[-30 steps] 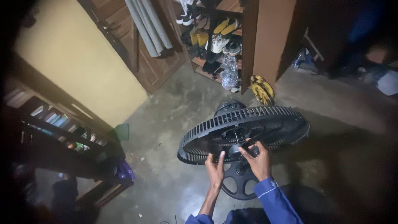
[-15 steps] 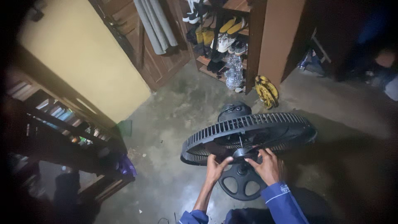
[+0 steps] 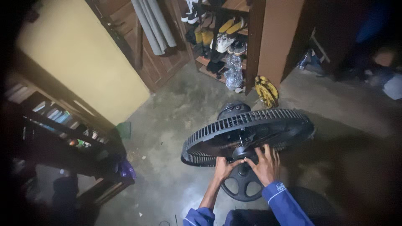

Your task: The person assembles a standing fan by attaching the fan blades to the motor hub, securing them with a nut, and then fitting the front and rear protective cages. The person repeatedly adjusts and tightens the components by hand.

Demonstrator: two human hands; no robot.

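Head view: a black fan guard (image 3: pixel 247 136) lies tilted over the concrete floor (image 3: pixel 176 109), motor housing (image 3: pixel 232 109) at its 12 o'clock, round spoked base (image 3: pixel 243 186) at its 6 o'clock. The left hand (image 3: pixel 223 168) grips the guard's near rim; the right hand (image 3: pixel 264 165) closes its fingers on the centre hub (image 3: pixel 242 152). Judged step: working the hub fastening; next calls for steadying the rim while twisting

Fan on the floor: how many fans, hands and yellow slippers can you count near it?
Black fan: 1
Hands on the fan, left hand and right hand: 2
Yellow slippers lying on the floor by the shoe shelf: 2, a pair
Total: 5
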